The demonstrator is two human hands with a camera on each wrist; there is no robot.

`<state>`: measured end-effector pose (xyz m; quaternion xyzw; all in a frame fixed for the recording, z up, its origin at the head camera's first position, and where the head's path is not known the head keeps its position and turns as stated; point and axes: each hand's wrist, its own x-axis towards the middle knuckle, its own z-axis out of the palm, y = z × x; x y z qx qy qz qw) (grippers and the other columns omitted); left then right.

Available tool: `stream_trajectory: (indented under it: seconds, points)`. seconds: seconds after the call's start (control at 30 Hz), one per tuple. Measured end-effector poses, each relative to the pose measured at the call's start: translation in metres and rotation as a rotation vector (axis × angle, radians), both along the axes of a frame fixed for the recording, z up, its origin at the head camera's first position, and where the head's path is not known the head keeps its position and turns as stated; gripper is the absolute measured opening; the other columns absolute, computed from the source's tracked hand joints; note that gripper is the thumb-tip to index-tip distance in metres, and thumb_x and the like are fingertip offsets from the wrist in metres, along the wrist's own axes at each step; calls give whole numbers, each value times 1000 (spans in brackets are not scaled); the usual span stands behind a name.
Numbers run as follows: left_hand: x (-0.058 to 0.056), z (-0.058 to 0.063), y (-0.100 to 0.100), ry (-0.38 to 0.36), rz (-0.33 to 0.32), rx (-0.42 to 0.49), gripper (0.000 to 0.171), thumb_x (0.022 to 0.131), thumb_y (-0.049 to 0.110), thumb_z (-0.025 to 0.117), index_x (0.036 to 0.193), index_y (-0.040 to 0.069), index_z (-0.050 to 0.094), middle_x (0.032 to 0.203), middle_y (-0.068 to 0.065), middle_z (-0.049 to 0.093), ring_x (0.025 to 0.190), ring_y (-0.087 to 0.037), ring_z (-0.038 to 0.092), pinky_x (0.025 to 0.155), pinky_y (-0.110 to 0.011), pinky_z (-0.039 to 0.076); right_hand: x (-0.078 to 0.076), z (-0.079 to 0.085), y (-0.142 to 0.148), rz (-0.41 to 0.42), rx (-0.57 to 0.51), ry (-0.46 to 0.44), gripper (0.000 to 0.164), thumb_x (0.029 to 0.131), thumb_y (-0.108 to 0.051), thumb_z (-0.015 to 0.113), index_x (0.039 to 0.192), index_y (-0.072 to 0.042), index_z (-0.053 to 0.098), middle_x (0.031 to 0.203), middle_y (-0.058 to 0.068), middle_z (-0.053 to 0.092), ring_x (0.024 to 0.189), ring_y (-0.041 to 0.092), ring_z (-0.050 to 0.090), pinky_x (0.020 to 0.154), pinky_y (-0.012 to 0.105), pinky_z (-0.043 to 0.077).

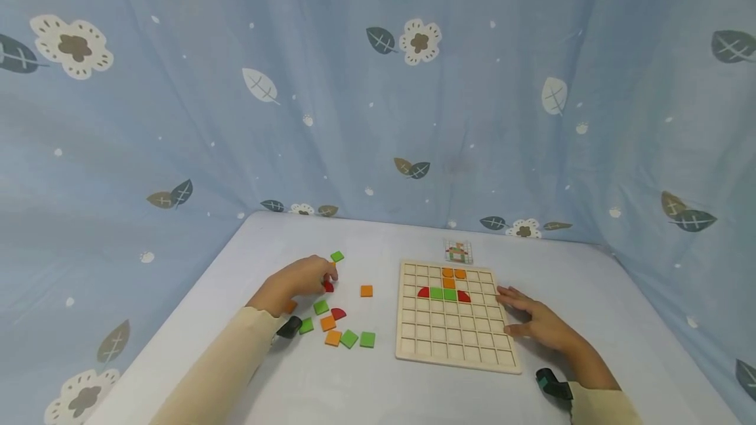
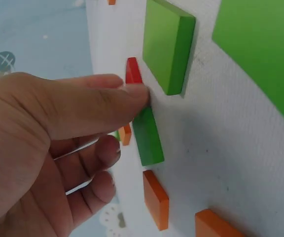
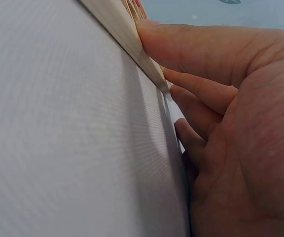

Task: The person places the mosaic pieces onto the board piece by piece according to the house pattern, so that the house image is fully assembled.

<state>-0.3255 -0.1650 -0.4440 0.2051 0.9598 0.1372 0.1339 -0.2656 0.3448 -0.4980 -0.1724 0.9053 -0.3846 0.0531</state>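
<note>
My left hand (image 1: 304, 276) is at the scattered tiles left of the board. Its thumb and index fingertip pinch a red quarter-circle tile (image 2: 133, 71), partly covered by the thumb. Beside that thumb lies a green square tile (image 2: 148, 138). My right hand (image 1: 534, 320) rests at the right edge of the wooden grid board (image 1: 457, 363), fingers spread along it and thumb touching the rim. On the board sit two orange round tiles (image 1: 454, 273), an orange square (image 1: 449, 283), two green squares (image 1: 443, 294) and red quarter-circles (image 1: 423, 292) at both ends.
A small pattern card (image 1: 458, 251) lies behind the board. Several loose tiles surround the left hand, among them an orange square (image 1: 366, 290), a red quarter-circle (image 1: 338, 313) and a green square (image 1: 367, 340). A blue patterned curtain (image 1: 354, 117) hangs behind the white table (image 1: 378, 392).
</note>
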Motion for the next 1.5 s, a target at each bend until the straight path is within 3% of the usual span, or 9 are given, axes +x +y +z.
stream_trajectory:
  seconds: [0.27,0.63,0.97,1.2,1.5]
  points:
    - [-1,-1,9,59,-62,-28,16,85,9,74,97,20,74,88,8,61,82,-15,54,85,-36,49,0,-1,0,1,27,18,74,73,-30,82,136,-1,55,151,22,33,139,50,16,103,71,14]
    - [-4,-3,40,122,-139,-63,16,85,12,74,100,20,74,90,10,62,84,-11,55,85,-34,49,1,0,3,12,33,37,73,75,-30,81,136,1,55,151,23,33,139,51,16,102,71,14]
    - [3,7,65,154,-244,-71,17,85,13,74,102,16,74,95,8,63,89,-12,56,83,-31,49,-1,-4,3,21,12,23,73,75,-29,81,136,0,55,151,22,33,139,50,15,103,71,13]
    - [3,8,81,179,-278,-61,15,86,18,75,101,18,74,91,11,62,84,-7,55,79,-28,48,-2,-6,3,-14,53,1,76,75,-36,80,138,-2,53,153,20,31,140,48,16,105,69,13]
    - [3,4,102,199,-305,-81,15,87,19,74,102,21,74,89,13,60,83,-6,54,81,-27,48,1,-4,2,7,46,32,73,76,-33,80,137,-1,54,151,22,32,139,50,17,103,71,14]
